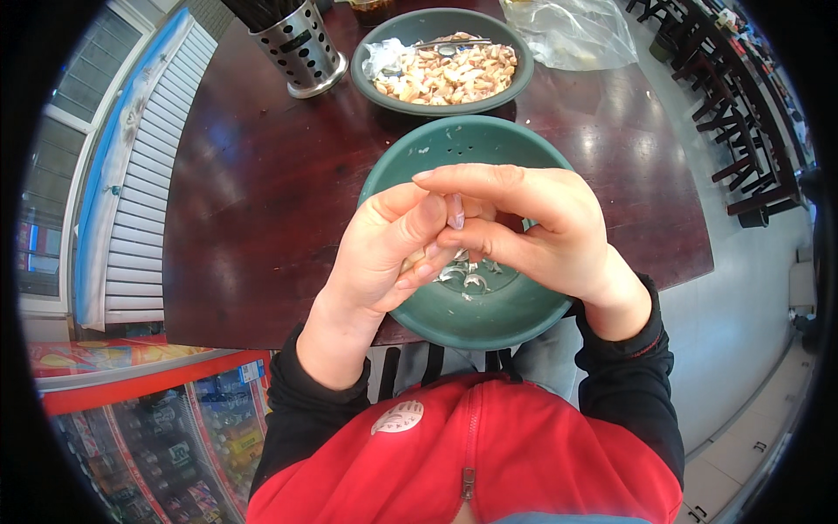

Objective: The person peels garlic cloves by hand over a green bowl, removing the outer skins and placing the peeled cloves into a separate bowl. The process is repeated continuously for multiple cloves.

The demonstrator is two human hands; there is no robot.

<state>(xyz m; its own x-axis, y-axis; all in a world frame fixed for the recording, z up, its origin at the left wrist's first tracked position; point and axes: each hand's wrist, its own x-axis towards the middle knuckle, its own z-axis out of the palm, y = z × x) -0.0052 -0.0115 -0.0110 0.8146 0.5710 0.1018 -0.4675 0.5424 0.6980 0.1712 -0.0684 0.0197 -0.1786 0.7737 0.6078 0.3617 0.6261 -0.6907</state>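
A small garlic clove (455,211) with purplish skin is held between both hands above a green plastic basin (452,327). My left hand (386,245) presses its thumb against the clove, its other fingers curled underneath. A pale piece (412,259) shows within those curled fingers; I cannot tell what it is. My right hand (543,216) has its thumb tip at the clove's lower end, and its index finger arches over the left thumb. Thin scraps of garlic skin (474,278) lie on the basin's floor. The hands hide part of the basin.
Beyond stands a grey-green bowl (362,78) of garlic cloves (452,75), with a crumpled plastic wrapper (386,57) inside. A perforated metal chopstick holder (301,52) and a clear plastic bag (576,33) flank it on the dark wooden table (262,196). A drinks cooler (163,432) is at lower left.
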